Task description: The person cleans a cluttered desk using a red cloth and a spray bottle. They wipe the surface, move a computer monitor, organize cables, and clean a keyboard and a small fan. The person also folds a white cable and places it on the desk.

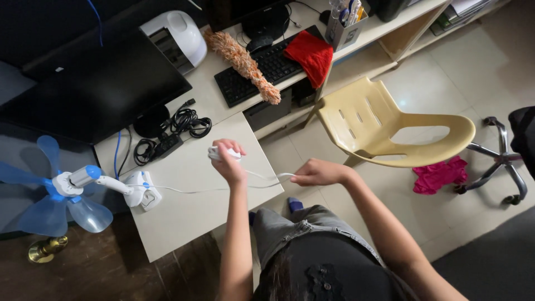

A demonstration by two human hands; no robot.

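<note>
1. Over the near edge of the white desk (pixel 184 217), head view: left hand (pixel 228 161) is clenched around a white plug (pixel 218 154), held just above the desktop.
2. Right hand (pixel 315 173) pinches the white cord (pixel 262 179) out past the desk edge; that cord runs left to the small blue-bladed clip fan (pixel 72 187) clamped at the desk's left side.
3. Beige plastic chair (pixel 390 131) sits near the right hand, keyboard (pixel 262 67) further back.

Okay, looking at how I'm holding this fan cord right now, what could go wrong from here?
The white cord runs from the left hand and right hand to the small blue-and-white fan clipped at the desk edge; a hard pull might tip or drag it. The slack loop between the hands could also snag on the desk corner.
</note>
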